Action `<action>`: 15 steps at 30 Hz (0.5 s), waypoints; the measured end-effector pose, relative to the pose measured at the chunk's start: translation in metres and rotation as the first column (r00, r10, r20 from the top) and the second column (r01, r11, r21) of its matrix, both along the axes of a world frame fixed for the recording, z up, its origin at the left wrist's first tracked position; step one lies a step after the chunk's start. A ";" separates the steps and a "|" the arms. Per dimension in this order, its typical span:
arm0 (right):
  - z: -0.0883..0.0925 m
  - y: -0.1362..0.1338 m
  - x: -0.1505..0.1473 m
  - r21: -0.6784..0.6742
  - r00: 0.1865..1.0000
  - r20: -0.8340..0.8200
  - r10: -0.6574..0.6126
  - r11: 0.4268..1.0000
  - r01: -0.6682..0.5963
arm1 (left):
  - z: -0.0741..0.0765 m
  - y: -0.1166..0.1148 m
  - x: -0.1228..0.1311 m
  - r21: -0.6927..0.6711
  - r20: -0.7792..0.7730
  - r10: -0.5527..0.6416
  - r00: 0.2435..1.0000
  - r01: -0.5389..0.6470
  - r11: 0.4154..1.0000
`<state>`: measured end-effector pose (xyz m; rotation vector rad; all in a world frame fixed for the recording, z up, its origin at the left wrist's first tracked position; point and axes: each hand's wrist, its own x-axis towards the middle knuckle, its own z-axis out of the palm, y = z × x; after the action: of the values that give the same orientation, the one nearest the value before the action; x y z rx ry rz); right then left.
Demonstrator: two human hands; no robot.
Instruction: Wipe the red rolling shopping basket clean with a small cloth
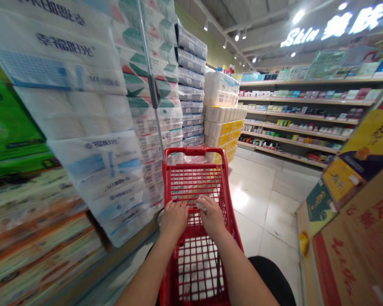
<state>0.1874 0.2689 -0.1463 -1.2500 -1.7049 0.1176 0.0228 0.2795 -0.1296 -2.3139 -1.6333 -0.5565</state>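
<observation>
A red plastic shopping cart (pixel 194 178) with grid sides stands right in front of me, in the middle of the head view. My left hand (pixel 175 219) is at its left side, fingers bent over the cart. On the other side my right hand (pixel 212 216) is closed in the same way, with its fingers curled toward the middle. The part under both palms is hidden. A small pale patch shows by the right fingertips, too unclear to name.
Stacked toilet paper packs (pixel 110 161) and tissue packs (pixel 191 76) line the left side. Cardboard boxes (pixel 360 229) stand close on the right. Pale floor tiles (pixel 258 191) lead to cosmetics shelves (pixel 306 102). A metal pole (pixel 147 51) rises left of the cart.
</observation>
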 end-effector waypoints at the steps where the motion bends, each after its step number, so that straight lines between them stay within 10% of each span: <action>1: 0.000 0.000 0.000 0.011 1.000 -0.009 -0.012 1.000 0.012 | 0.000 0.000 0.000 0.000 0.000 0.000 1.000 0.000 1.000; 15: 0.003 -0.002 0.002 0.029 0.983 -0.019 -0.181 0.983 0.181 | 0.002 -0.001 0.001 0.003 -0.002 0.000 1.000 0.000 1.000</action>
<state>0.1892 0.2674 -0.1431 -1.3708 -1.5657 -0.0072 0.0234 0.2788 -0.1275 -2.3113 -1.6305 -0.5566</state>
